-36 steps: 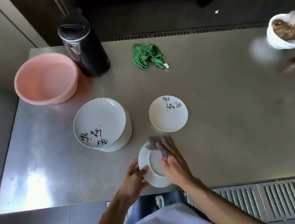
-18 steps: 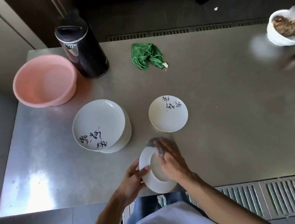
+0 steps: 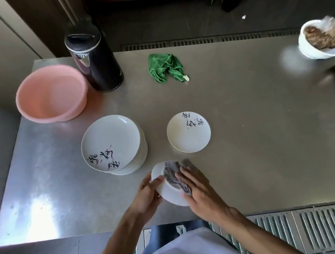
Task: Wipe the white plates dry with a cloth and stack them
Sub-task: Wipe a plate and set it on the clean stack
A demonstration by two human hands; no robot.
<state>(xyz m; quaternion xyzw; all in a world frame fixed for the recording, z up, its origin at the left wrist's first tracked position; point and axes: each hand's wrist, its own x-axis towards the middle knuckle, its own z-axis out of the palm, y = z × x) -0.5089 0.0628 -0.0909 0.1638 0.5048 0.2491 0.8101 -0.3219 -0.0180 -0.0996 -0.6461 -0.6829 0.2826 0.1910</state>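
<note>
a white plate (image 3: pixel 168 196) is held tilted just over the near edge of a steel table (image 3: pixel 265 138), midway through being dried: the left hand (image 3: pixel 146 197) grips its left rim with fingers curled round the edge, while the right hand (image 3: pixel 201 194) lies flat with fingers extended, pressing a grey cloth (image 3: pixel 174 177) onto the plate's surface. which face of the plate is being wiped cannot be told. just beyond the held plate, to the left, a tall stack of plates (image 3: pixel 113 143) stands with red-and-black brushwork on its top plate; to the right, apart from the stack, a smaller decorated plate (image 3: pixel 188 132) lies flat on the table, and whether others sit beneath it is unclear. judging by the layout, the lone plate looks like the start of the dried pile and the tall stack like the plates awaiting the cloth, which would put the job in its early stages, with the plate in hand yet to be set down and most of the wiping and stacking left; the pictures do not show which plates are wet. farther back sit a pink basin (image 3: pixel 51 93), a black jug (image 3: pixel 94 61) touching or nearly touching it, a crumpled green cloth (image 3: pixel 165 68), and, at the far right edge, a white bowl (image 3: pixel 321 40) holding something brown.
</note>
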